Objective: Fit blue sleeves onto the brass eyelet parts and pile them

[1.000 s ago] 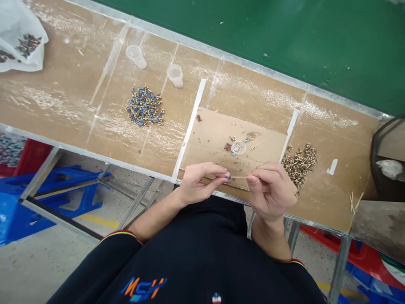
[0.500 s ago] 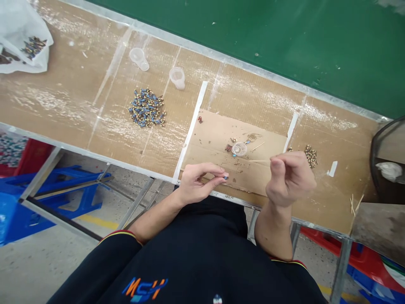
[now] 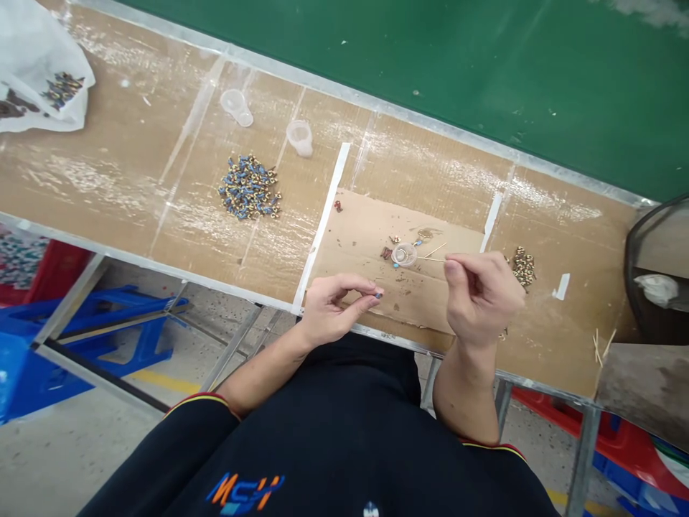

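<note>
My left hand point(image 3: 336, 307) pinches a small blue piece point(image 3: 378, 295) between thumb and fingertips, just over the near edge of the cardboard sheet point(image 3: 344, 251). A thin wooden stick point(image 3: 430, 259) is gripped in my right hand point(image 3: 484, 294), its tip pointing left at a small clear cup point(image 3: 404, 254). Whether the tip touches the cup I cannot tell. Around the cup lie a second stick point(image 3: 436, 250), some small dark red pieces point(image 3: 386, 253) and a light blue bit point(image 3: 396, 265).
A heap of small blue and gold pieces point(image 3: 249, 187) lies to the left, below two clear plastic cups point(image 3: 300, 136). Gold pieces point(image 3: 523, 268) sit right of my right hand. More sticks point(image 3: 597, 347) are near the right end. A white bag point(image 3: 48, 64) stands far left.
My right hand has shifted slightly left, and its stick now shows clearly, pointing at the small cup. My left hand stays nearly in place with the blue piece.
</note>
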### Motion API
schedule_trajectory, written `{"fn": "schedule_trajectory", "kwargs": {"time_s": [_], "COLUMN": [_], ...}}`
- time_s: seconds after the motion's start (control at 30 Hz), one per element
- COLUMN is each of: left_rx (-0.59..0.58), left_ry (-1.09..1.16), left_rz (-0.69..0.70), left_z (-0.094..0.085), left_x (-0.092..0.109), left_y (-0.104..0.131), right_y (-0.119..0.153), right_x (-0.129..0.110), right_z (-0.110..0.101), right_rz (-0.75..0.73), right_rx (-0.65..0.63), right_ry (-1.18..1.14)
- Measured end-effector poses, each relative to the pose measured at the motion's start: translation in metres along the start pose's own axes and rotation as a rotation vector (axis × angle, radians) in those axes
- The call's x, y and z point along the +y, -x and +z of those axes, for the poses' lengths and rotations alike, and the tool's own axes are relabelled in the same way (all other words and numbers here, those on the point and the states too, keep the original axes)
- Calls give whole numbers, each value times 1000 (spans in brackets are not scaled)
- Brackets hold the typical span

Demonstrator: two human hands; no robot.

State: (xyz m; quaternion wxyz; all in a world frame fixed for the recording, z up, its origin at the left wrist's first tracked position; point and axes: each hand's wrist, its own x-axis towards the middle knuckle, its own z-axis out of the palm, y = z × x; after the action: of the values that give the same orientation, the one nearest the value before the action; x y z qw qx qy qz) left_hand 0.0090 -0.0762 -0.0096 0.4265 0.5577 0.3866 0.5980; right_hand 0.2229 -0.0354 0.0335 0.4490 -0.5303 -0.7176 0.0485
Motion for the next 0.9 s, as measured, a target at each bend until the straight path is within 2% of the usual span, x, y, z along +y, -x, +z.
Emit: {"fn": "schedule_trajectory", "kwargs": {"time_s": [0.1, 0.33, 0.4, 0.47, 0.5, 0.63, 0.67, 0.77, 0.9], "left_rx": [-6, 15, 38, 61, 71, 99, 104, 103, 88], "left_ry": [-49, -56, -26, 9, 27, 122, 151, 249, 333], "left_rz": [28, -13, -39, -71, -90, -189, -218, -275, -289], "left_z": [1, -2, -4, -7, -8, -10, -10, -6, 1], "left_x": [-1, 3, 4, 4, 3, -1, -2, -7, -9], "left_y": [-2, -9, -9, -9, -9, -10, -10, -12, -12], "right_y": [2, 14, 16, 16, 16, 14, 13, 13, 10], "right_x": [-4, 15, 16, 20, 25, 61, 72, 102, 126], "right_z": [-5, 27, 29, 21, 13, -30, -40, -59, -53], "right_rz": [4, 43, 55, 57, 55, 109, 156, 287, 322], "right_rx": [24, -241, -302, -290, -245, 84, 121, 27, -220], "right_ry": [-48, -27, -25, -33, -36, 72, 136, 321, 400]}}
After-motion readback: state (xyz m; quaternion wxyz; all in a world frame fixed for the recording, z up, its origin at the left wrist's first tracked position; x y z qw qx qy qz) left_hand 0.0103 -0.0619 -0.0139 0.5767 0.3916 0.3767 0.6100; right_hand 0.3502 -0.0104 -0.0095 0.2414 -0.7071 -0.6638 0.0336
